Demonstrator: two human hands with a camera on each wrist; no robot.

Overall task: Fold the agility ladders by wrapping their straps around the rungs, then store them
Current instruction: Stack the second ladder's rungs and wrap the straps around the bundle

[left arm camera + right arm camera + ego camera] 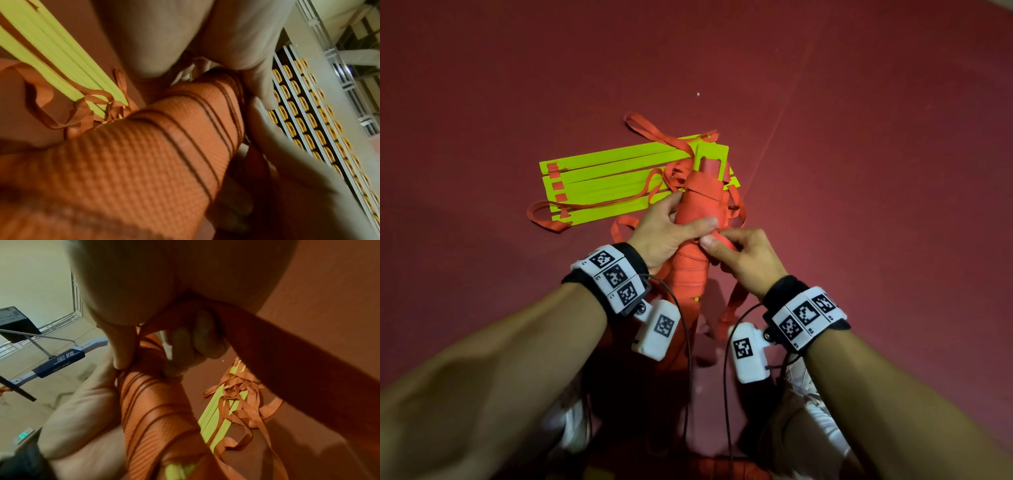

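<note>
Underfoot, red floor (859, 102); left hand (664, 229) grips the wrapped ladder (698, 202), right hand (739, 257) pinches its strap (732, 308).

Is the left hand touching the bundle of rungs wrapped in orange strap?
Touching. The head view shows the left hand gripping the orange strap-wrapped bundle, thumb pressed across its front; the left wrist view shows its fingers against the wraps.

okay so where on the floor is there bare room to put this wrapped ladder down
Bare floor lies right of the yellow ladder and beyond it at the top, and also far left. It is crowded around the yellow ladder, where loose straps sprawl, and under the wrapped bundle that the left hand and right hand hold.
</note>
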